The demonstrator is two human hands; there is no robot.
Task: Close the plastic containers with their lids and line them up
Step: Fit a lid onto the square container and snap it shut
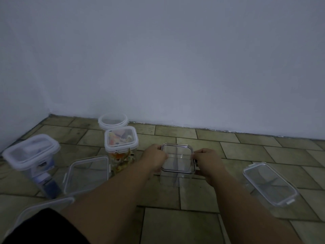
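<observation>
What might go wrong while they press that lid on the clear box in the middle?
Both hands, left hand and right hand, press the dark-rimmed lid on a tall, empty clear container; uneven pressure might tip it or leave one clip unlatched. The left forearm also passes close to the filled container, so a nudge may topple it.

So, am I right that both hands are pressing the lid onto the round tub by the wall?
Not quite: in the head view both hands, left and right, are on the dark-rimmed lid of the square tub, in the middle of the floor. The round tub by the wall is untouched.
</observation>
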